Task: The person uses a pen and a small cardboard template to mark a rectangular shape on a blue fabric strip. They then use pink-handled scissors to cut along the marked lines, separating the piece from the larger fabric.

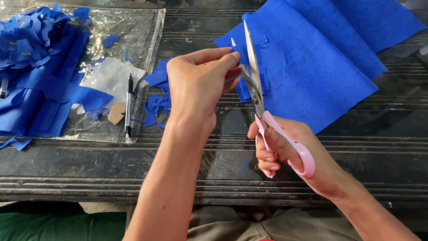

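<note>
We are mid-cut: our left hand (198,87) pinches a small blue fabric piece (235,50) at its fingertips; our right hand (285,149) grips pink-handled scissors (263,111), blades parted around it. Next, probably: close blades steadily, clear of the fingertips.
</note>
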